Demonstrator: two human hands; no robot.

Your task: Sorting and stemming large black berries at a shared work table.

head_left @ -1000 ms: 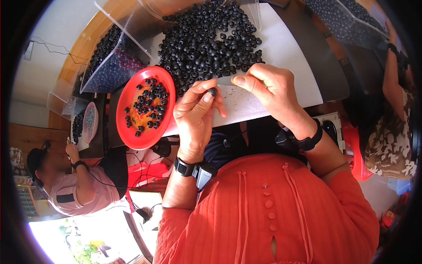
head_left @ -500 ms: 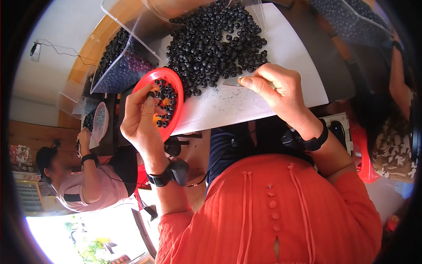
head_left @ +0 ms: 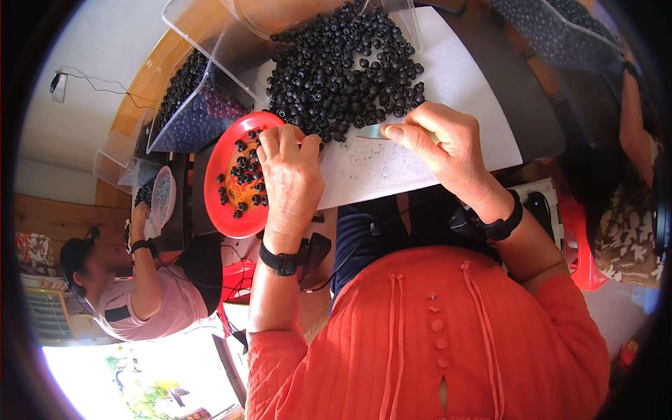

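My right hand (head_left: 448, 143) grips a small knife, its short flat metal blade (head_left: 371, 131) sticking out to the left past my thumb. Just beyond the blade spreads a pile of small round black pieces (head_left: 336, 84) with holes, like beads, on a white board (head_left: 462, 77). My left hand (head_left: 290, 178) is at the pile's near left edge, fingers bent downward. Whatever is between those fingertips is hidden. Under and beside that hand lies a red plate (head_left: 215, 189) with an orange pattern, holding several black pieces; my hand covers its right edge.
Clear plastic bins of black pieces stand at the far left (head_left: 189, 105) and far right (head_left: 560, 31). At left a person (head_left: 143, 294) works beside a pale oval dish (head_left: 163, 197). Another person's arm (head_left: 633, 133) shows at right. Dark crumbs dot the board.
My left hand has moved right, from over the plate to the pile's edge. The plate, tilted up before, now lies flatter. My right hand has barely moved; the knife blade has turned slightly.
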